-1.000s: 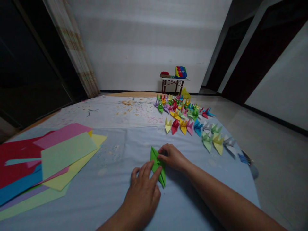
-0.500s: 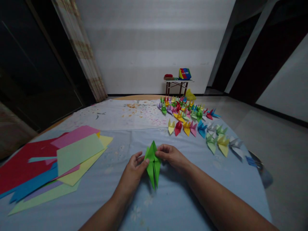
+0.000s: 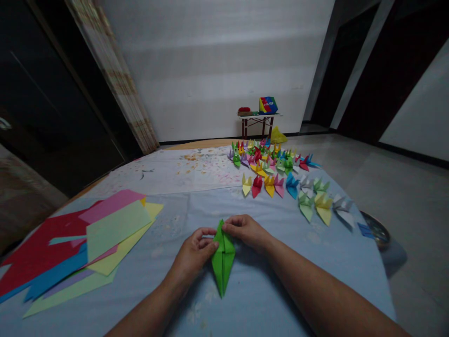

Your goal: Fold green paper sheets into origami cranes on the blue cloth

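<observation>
A green folded paper point(image 3: 223, 262), long and diamond-shaped with a crease line down its middle, is held just over the blue tablecloth point(image 3: 168, 281). My left hand point(image 3: 198, 248) pinches its left edge, thumb on the front face. At the upper tip, my right hand point(image 3: 245, 229) grips the paper between thumb and fingers. The lower point of the paper hangs toward me. Several finished paper cranes point(image 3: 269, 186) in many colours stand in rows beyond my right hand.
To the left lies a spread pile of coloured paper sheets point(image 3: 119, 229). A white flowered cloth point(image 3: 164, 168) covers the table's far half. Against the back wall stands a small table point(image 3: 259, 115) with a colourful box point(image 3: 268, 106). A round container point(image 3: 377, 229) sits beyond the right edge.
My right hand has shifted up to the paper's tip. The paper sits a little lower, and its two lower points now lie together instead of apart. The view has tilted slightly.
</observation>
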A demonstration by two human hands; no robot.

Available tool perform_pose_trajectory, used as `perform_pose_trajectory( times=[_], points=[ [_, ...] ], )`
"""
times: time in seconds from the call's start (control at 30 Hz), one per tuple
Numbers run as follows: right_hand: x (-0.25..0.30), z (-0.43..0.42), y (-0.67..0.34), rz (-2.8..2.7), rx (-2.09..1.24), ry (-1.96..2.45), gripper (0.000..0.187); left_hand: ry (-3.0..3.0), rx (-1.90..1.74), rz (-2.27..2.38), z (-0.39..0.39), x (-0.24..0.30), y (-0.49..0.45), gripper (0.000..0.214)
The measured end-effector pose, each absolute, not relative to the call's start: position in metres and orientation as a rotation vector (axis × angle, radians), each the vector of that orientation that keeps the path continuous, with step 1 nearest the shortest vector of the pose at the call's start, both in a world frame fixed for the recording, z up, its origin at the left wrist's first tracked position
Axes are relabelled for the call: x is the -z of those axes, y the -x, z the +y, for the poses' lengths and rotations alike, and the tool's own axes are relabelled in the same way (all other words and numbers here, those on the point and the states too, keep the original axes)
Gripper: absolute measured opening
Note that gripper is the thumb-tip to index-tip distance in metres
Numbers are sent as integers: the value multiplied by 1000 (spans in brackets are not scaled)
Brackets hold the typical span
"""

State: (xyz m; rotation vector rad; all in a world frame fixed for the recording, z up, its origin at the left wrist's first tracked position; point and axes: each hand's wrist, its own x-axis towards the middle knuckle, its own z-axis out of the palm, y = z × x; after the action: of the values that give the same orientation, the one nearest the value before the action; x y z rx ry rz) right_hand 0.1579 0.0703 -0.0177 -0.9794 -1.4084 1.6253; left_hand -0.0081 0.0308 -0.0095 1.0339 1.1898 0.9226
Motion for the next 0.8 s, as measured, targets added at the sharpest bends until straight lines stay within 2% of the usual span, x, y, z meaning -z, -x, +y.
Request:
perform_pose_trajectory(
  times=[0.37, 0.8],
  points=[
    [21, 72, -160, -1335, -1637, 1008, 40, -1099, -815, 1178, 38, 7, 1, 35],
    [25, 76, -164, -1429, -1627, 1052, 35, -1048, -917, 1218, 39, 12, 4, 29]
  ],
)
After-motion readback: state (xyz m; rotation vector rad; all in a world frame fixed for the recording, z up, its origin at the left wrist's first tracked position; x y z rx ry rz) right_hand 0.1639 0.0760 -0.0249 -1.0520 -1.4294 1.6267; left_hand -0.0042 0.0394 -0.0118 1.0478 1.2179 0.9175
